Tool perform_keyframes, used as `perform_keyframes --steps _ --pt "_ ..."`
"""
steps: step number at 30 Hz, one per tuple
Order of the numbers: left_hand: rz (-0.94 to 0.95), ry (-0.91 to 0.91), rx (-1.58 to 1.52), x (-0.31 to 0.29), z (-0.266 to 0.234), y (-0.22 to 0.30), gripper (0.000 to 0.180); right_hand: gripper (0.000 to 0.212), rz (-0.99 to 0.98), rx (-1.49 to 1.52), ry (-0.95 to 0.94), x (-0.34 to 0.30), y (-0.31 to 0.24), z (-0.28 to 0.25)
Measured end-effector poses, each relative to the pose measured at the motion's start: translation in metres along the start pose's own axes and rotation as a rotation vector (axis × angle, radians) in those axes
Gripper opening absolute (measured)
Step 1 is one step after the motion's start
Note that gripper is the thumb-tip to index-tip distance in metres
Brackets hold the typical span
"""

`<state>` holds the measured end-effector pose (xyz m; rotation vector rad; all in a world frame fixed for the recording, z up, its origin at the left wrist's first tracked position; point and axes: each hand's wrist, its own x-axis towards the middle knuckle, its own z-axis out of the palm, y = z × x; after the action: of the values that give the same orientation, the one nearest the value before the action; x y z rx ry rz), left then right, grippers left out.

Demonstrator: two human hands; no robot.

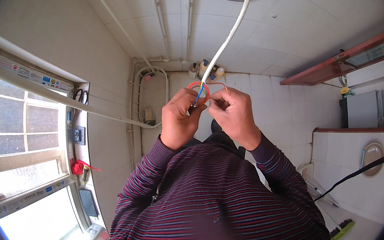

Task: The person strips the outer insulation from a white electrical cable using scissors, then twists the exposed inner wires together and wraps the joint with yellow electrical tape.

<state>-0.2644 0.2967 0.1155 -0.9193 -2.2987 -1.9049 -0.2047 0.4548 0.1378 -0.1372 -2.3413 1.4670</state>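
Note:
A thick white cable (225,42) hangs down from the top, and its stripped end reaches my hands. Out of that end come a blue wire (200,91), a bit of yellow and a thin brownish wire (217,83) that bends right. My left hand (180,121) is closed, its fingertips pinching the blue wire's lower end. A red ring (207,89), looking like a roll of tape, sits around the wire between my hands, against the left fingers. My right hand (237,118) is closed close beside it, fingertips pressed together below the brownish wire's tip; what they hold is hidden.
Several bottles (203,67) stand by the far wall. Left is a window (24,118); its sill holds a phone (88,202) and a screwdriver (85,174). A pale hose (83,105) crosses on the left. Right are a wooden door (338,59) and a green broom (342,231).

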Motion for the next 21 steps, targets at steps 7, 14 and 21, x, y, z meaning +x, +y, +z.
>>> perform_keyframes --steps 7,14,21 --pt "-0.214 -0.08 -0.37 -0.004 -0.002 -0.006 0.02 0.01 0.234 0.293 -0.142 0.006 0.004 -0.009" --pt "-0.423 -0.206 -0.72 -0.002 -0.01 -0.01 0.024 0.007 0.698 0.84 -0.311 0.008 0.01 -0.027" --pt "-0.477 -0.248 -0.773 -0.002 -0.014 -0.013 0.025 0.007 0.916 1.294 -0.378 0.004 0.018 -0.041"
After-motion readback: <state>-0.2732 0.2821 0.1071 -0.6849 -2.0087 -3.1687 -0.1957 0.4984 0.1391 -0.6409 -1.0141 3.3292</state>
